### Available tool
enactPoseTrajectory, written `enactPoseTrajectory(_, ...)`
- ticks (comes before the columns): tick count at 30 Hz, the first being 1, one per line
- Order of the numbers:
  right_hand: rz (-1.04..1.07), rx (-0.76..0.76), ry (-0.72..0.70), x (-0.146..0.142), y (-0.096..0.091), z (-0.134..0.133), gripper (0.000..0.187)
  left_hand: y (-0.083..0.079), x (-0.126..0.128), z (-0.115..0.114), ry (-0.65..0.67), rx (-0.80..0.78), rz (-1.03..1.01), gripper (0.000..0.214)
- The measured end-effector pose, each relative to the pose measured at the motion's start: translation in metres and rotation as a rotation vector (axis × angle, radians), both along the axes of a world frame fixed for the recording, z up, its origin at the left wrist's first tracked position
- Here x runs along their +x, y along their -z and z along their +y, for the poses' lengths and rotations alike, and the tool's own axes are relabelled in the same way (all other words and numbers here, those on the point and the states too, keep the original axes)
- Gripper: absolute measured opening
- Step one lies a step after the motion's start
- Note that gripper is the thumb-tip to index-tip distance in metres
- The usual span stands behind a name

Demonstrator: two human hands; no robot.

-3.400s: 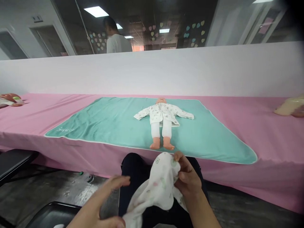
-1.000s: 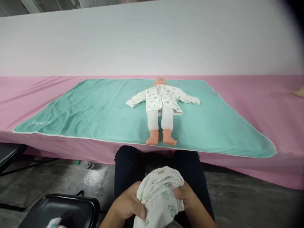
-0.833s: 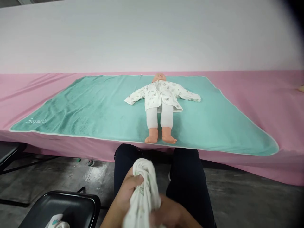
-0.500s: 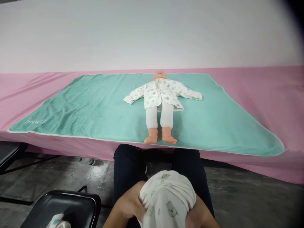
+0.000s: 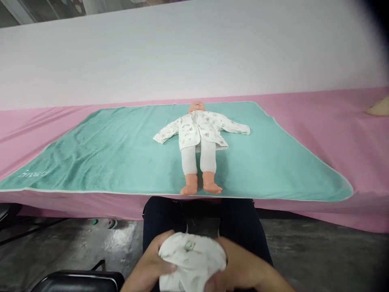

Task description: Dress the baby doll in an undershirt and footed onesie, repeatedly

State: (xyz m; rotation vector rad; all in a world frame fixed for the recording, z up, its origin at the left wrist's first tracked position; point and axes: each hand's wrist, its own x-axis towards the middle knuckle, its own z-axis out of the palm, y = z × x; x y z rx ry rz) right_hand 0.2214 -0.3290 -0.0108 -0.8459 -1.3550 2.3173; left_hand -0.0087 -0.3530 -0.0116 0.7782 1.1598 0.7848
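Note:
Above my lap, a white cloth garment with green bear prints (image 5: 191,255) is bunched between both hands; its exact kind cannot be made out. My left hand (image 5: 154,259) is closed on its left side, thumb laid over the front. On the opposite side, my right hand (image 5: 227,263) grips the fabric, fingers partly hidden. In front of me a baby doll (image 5: 208,158) lies face up, feet toward me. It wears a white printed jacket (image 5: 199,127) with sleeves spread out, and its legs look white down to bare feet.
Under the doll a teal blanket (image 5: 130,162) covers part of the pink tablecloth (image 5: 328,121). A white wall or panel (image 5: 182,52) rises behind. A black chair (image 5: 79,282) stands at lower left. At the far right edge, part of another person's hand or arm (image 5: 379,107) shows.
My hands have gathered the printed garment into a smaller bunch and shifted it slightly left. The view has tilted up a little, and a skin-toned shape has appeared at the right edge.

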Motion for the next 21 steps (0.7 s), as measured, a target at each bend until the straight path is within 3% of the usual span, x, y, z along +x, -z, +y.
enactPoseTrajectory(1, -0.003, -0.006, 0.046, 0.001, -0.003, 0.004, 0.042, -0.01, -0.006, 0.002, 0.212, 0.063, 0.059, 0.042)
enactPoseTrajectory(3, 0.003, 0.027, 0.197, -0.001, -0.014, 0.013, 0.037, -0.036, -0.002, 0.01, 0.351, 0.125, 0.218, 0.056)
enactPoseTrajectory(5, 0.002, 0.13, 0.36, -0.01, -0.03, 0.021, 0.036, -0.06, 0.018, 0.021, 0.267, 0.245, 0.384, 0.081)
enactPoseTrajectory(7, -0.025, 0.221, 0.468, -0.019, -0.048, 0.029, 0.035, -0.078, 0.044, 0.034, 0.17, 0.391, 0.528, 0.089)
enactPoseTrajectory(9, -0.082, 0.268, 0.554, -0.024, -0.065, 0.038, 0.035, -0.089, 0.064, 0.048, 0.196, 0.546, 0.587, 0.087)
enactPoseTrajectory(12, -0.139, 0.362, 0.674, -0.02, -0.083, 0.054, 0.036, -0.096, 0.074, 0.073, 0.27, 0.712, 0.636, 0.066)
enactPoseTrajectory(14, -0.17, 0.441, 0.709, -0.012, -0.087, 0.065, 0.034, -0.097, 0.073, 0.092, 0.219, 0.793, 0.778, 0.05)
enactPoseTrajectory(17, -0.249, 0.472, 0.738, -0.001, -0.084, 0.08, 0.031, -0.095, 0.072, 0.118, 0.156, 0.887, 1.06, 0.032)
enactPoseTrajectory(21, -0.296, 0.443, 0.78, 0.008, -0.072, 0.089, 0.028, -0.09, 0.075, 0.13, 0.255, 0.882, 1.224, 0.025)
